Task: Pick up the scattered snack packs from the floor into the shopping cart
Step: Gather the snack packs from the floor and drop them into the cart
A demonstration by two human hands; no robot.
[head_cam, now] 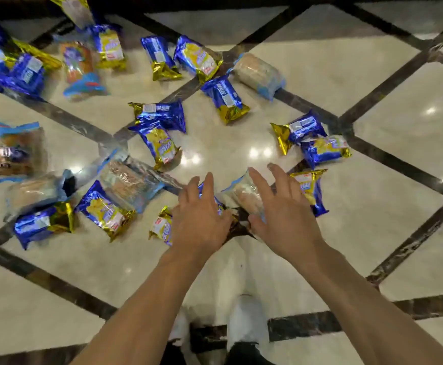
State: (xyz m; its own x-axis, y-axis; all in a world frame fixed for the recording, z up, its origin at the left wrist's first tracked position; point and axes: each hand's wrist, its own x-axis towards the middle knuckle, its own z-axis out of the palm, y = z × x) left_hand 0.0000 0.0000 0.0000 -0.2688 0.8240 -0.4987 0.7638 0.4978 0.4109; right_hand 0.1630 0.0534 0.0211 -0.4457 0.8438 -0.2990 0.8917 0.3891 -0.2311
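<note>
Several blue-and-gold snack packs and clear bread packs lie scattered on the marble floor. My left hand (200,214) lies with spread fingers over a blue-and-gold pack (162,226) right in front of me. My right hand (281,206) is over a clear bread pack (242,194), fingers stretched out, thumb at its near end. Another blue-and-gold pack (311,192) sits just right of that hand. No shopping cart is in view.
More packs lie to the left (104,210), at centre (160,143), at right (323,150) and along the back (198,57). My white shoes (246,320) stand on the cream floor with dark diagonal strips (389,159).
</note>
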